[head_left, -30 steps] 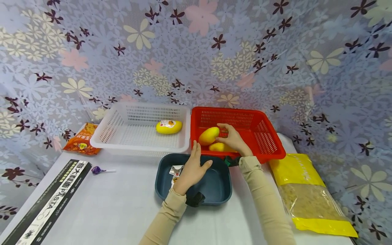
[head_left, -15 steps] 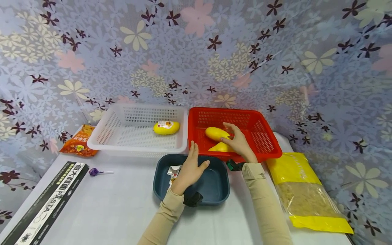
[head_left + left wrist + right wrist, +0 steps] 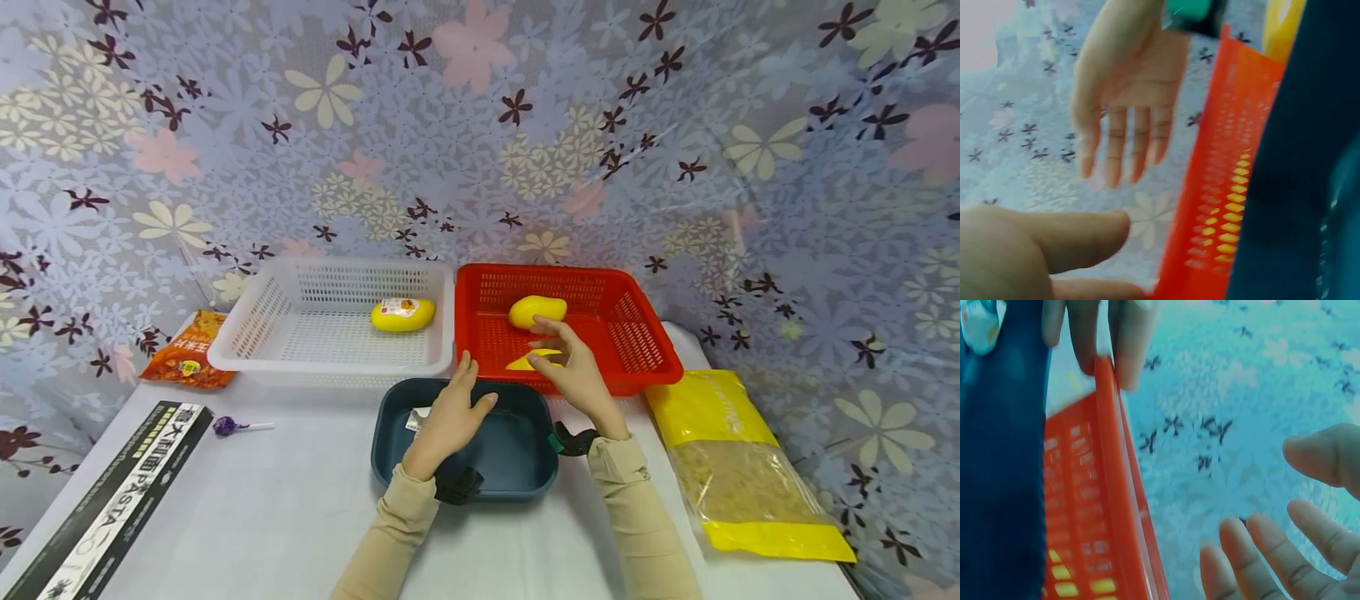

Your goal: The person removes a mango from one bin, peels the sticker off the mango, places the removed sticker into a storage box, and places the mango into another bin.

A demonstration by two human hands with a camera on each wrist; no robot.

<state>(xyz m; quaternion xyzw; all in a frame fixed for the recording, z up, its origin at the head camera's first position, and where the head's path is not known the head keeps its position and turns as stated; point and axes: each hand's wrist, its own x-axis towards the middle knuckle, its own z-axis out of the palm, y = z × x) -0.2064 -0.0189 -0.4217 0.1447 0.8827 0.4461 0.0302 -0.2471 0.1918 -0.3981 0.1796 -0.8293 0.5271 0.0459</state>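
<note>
Fingers relaxed and empty, the right hand [image 3: 576, 371] is nearer the yellow oval fruit [image 3: 537, 311], which lies crosswise just beyond its fingertips.

yellow oblong fruit [image 3: 537, 309] | lying crosswise | in red basket [image 3: 639, 335] | second fruit [image 3: 527, 362], partly hidden

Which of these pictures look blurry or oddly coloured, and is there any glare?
Head view: mostly clear and fairly evenly lit, with shiny glints on the yellow bag and a faint shadow beside the right sleeve; left wrist view: soft, the holes in the red basket smeared; right wrist view: also soft, with a cyan cast over the floral cloth.
</note>
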